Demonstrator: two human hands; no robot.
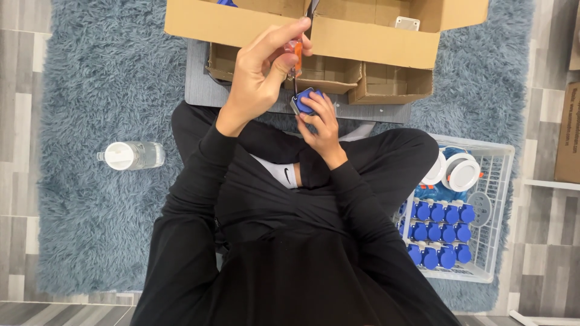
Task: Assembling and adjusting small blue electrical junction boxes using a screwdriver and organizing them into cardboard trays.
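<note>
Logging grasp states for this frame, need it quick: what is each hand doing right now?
Left hand: closed on an orange-handled screwdriver, tip down on the part.
Right hand: closed on a blue and grey socket part.

I saw even, soft daylight across the frame, with no harsh glare. Shadows were faint, darkest beneath the cardboard box (362, 36) at upper centre. Focus was sharp; the black clothing lost detail at the bottom.

You hold an orange-handled screwdriver (296, 54) against a blue-and-grey socket (305, 101); the rug (109, 90) is shaggy grey-blue, the basket (498, 181) white.
</note>
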